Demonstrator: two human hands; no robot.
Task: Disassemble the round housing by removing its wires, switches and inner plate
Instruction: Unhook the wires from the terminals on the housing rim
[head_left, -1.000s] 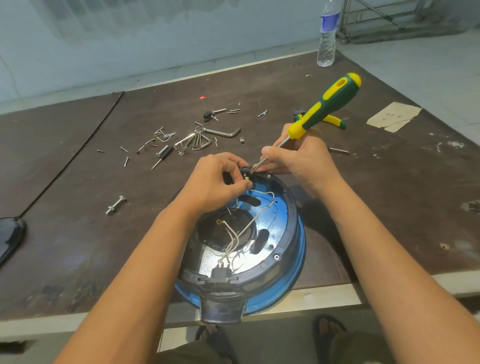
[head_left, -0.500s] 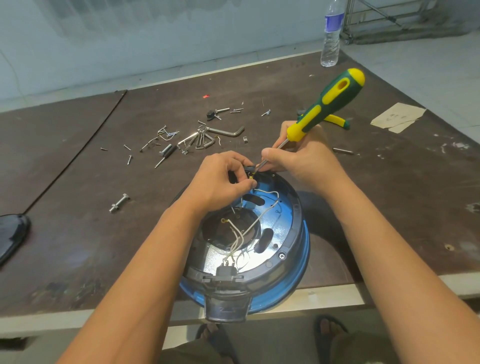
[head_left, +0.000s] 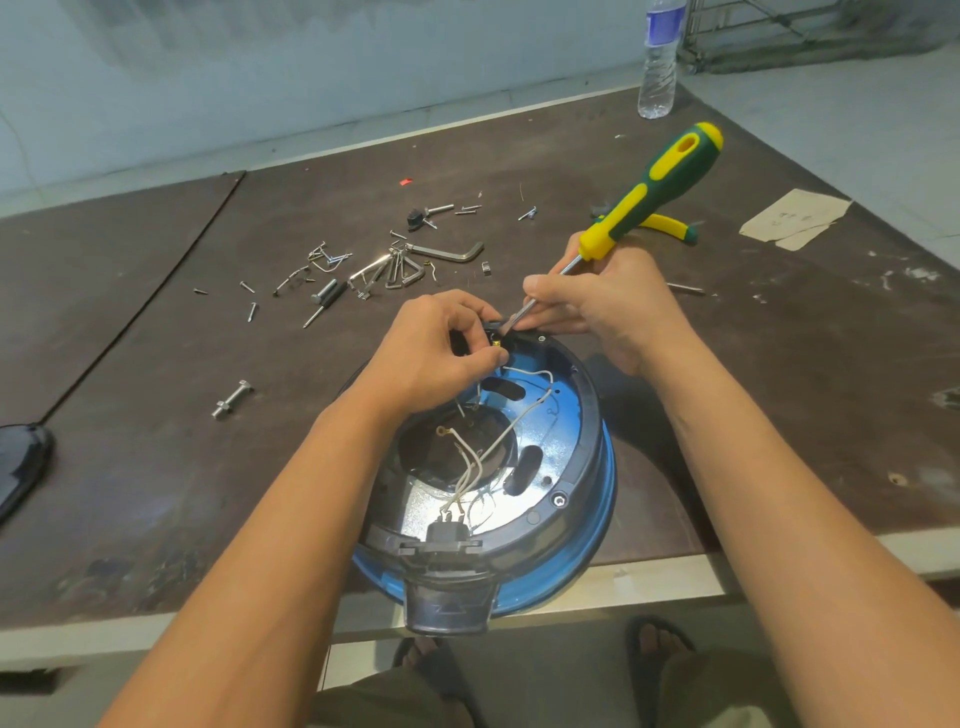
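Observation:
The round blue housing with a black rim lies at the table's near edge, its black handle overhanging. Inside sit a shiny inner plate and white wires running to a black connector near the handle. My left hand pinches a small black switch part at the housing's far rim. My right hand grips the shaft of a green and yellow screwdriver, whose tip meets that part. The part is mostly hidden by my fingers.
Loose screws, pins and hex keys lie scattered beyond the housing, with a bolt to the left. Yellow-handled pliers, a paper scrap, a water bottle and a dark cover at the left edge are also on the table.
Both hands keep their hold at the far rim. The screwdriver handle has shifted slightly, and the view has drifted a little.

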